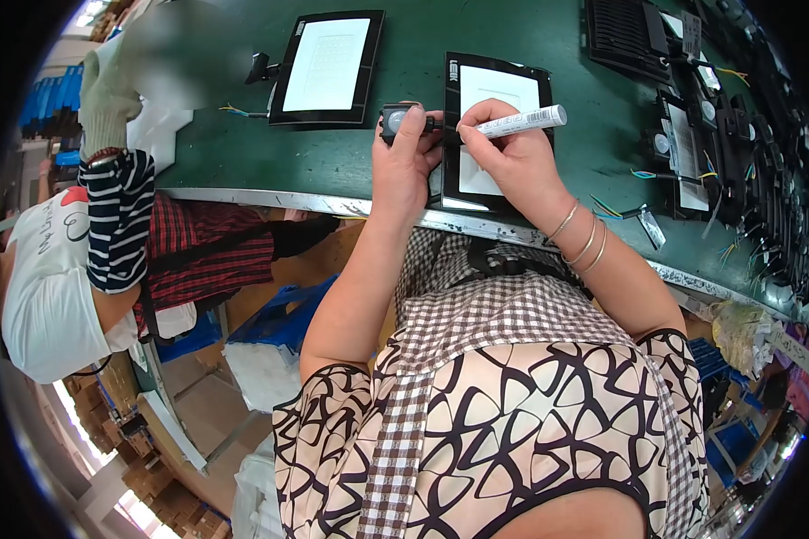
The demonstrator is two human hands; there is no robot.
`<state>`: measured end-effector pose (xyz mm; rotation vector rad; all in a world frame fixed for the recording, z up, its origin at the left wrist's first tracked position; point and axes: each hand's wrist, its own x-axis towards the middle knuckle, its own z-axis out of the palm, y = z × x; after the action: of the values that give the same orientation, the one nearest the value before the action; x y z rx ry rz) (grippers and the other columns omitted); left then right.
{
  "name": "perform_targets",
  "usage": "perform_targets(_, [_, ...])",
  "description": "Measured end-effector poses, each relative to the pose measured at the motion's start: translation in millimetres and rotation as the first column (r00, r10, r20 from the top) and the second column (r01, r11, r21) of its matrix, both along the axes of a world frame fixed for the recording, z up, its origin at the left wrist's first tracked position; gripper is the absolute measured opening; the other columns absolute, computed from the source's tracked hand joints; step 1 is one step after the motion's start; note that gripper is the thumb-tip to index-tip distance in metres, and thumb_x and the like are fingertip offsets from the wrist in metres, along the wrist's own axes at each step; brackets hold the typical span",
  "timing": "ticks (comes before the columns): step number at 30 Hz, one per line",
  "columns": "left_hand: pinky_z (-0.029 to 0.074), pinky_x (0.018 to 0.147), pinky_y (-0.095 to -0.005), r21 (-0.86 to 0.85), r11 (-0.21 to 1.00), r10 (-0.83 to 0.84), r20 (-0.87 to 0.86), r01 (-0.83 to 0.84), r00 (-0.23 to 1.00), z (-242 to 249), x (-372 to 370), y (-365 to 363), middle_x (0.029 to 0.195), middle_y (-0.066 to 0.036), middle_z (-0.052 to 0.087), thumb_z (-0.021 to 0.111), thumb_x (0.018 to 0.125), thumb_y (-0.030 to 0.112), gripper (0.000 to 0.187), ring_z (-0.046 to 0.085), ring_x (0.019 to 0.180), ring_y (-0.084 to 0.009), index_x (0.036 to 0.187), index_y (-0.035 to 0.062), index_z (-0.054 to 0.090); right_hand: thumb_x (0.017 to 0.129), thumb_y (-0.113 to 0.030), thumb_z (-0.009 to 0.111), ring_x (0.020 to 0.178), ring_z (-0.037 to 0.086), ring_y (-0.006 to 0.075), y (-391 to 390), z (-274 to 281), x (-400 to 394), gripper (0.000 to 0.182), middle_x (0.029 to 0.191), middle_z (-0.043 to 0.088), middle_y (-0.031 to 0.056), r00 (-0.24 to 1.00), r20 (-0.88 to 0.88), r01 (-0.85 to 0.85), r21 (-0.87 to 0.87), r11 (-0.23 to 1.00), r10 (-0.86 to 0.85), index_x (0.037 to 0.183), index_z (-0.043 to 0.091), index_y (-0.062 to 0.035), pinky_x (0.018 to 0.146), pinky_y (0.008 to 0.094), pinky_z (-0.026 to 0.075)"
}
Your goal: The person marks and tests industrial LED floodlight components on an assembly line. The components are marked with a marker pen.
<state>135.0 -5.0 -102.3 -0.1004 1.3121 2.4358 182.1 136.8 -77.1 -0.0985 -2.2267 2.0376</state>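
My left hand (401,175) is closed around a small black sensor unit (393,120) with a round pale lens, the thumb resting on its face. Between the fingers of my right hand (523,169) is a white marker pen (535,119). Its tip end points left toward the sensor's black bracket; the tip itself is hidden by my fingers. Under my hands, at the table's near edge, lies a black-framed LED floodlight (503,83) with a white front panel. Another floodlight (330,67) lies further left, its coloured wires spread out beside it.
The green worktable (225,162) has a metal front edge. More floodlights (688,153) with sensors and loose wires crowd the right side, and a finned black housing (622,40) lies at the back right. At left is a co-worker's gloved hand (108,103) and striped sleeve.
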Motion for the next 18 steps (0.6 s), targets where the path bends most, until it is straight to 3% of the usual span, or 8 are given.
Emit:
perform_targets(4, [0.052,0.071,-0.0339,-0.004,1.0,-0.004,-0.017,0.004,1.0,-0.5,0.3,0.8,0.101,-0.012,0.06,0.058,0.089,0.029,0.026,0.06,0.089,-0.0208,0.105,0.0095,0.051,0.085,-0.017,0.057,0.054,0.043,0.006,-2.1,0.2,0.7,0.012,0.062,0.05,-0.0013,1.0,-0.02,0.023,0.031,0.999,-0.023,0.086,0.057,-0.0056,0.049,0.023,0.036])
perform_targets(10, [0.051,0.07,-0.0322,-0.003,1.0,0.011,0.014,-0.011,1.0,1.5,0.6,1.1,0.096,-0.01,0.059,0.062,0.087,0.026,0.027,0.06,0.083,-0.018,0.102,0.0091,0.047,0.084,-0.016,0.058,0.056,0.043,0.0052,3.7,1.0,2.5,0.01,0.062,0.049,-0.0018,0.991,0.0,-0.136,0.045,0.99,0.136,0.085,0.057,-0.0055,0.05,0.0222,0.035])
perform_targets(13, [0.052,0.069,-0.0324,0.026,1.0,-0.011,0.016,0.011,1.0,5.6,1.8,0.2,0.095,-0.01,0.059,0.062,0.087,0.023,0.025,0.06,0.083,-0.0182,0.102,0.0087,0.047,0.084,-0.012,0.058,0.058,0.042,0.0036,3.9,2.2,8.2,0.007,0.065,0.048,-0.0039,0.99,-0.039,-0.136,-0.077,0.988,0.133,0.083,0.057,-0.0051,0.051,0.0204,0.034])
perform_targets(16, [0.053,0.068,-0.0326,0.037,0.999,-0.023,0.002,0.023,1.0,5.6,1.5,1.3,0.096,-0.01,0.059,0.061,0.087,0.019,0.024,0.061,0.083,-0.0187,0.102,0.0083,0.046,0.083,-0.008,0.058,0.059,0.04,0.0021,11.0,11.1,15.4,0.004,0.069,0.049,-0.0057,1.0,-0.019,-0.007,-0.283,0.959,0.002,0.081,0.056,-0.0046,0.051,0.0185,0.033])
perform_targets(18, [0.053,0.068,-0.0326,0.035,0.999,-0.014,0.013,0.014,1.0,4.7,0.6,1.3,0.095,-0.011,0.059,0.06,0.088,0.018,0.024,0.061,0.081,-0.0196,0.103,0.0086,0.045,0.084,-0.007,0.057,0.058,0.039,0.0007,20.2,18.6,21.7,0.004,0.069,0.049,-0.0056,0.998,0.0,0.057,-0.328,0.943,-0.06,0.081,0.056,-0.0045,0.049,0.0168,0.031])
